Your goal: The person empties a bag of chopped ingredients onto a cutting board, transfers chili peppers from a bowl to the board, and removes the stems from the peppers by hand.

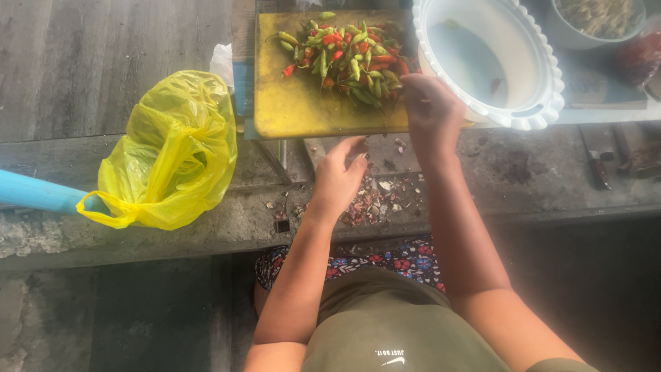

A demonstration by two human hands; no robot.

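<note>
Right hand [432, 110] closed, grip unclear, at chillies [348, 58] on yellow board [296, 110]; left hand [339, 176] open, empty, near scraps [375, 203]

right hand [432, 110] fingertips hidden, grey bowl [597, 21] cut off by top edge

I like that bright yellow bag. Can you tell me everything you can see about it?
The yellow bag is thin, shiny, crinkled plastic with loop handles. It looks puffed up and slumped, its mouth loosely bunched, so what is inside cannot be seen. It sits on the grey concrete ledge, left of the cutting board. One handle droops at the lower left, by a blue pipe. Neither hand touches it.
</note>
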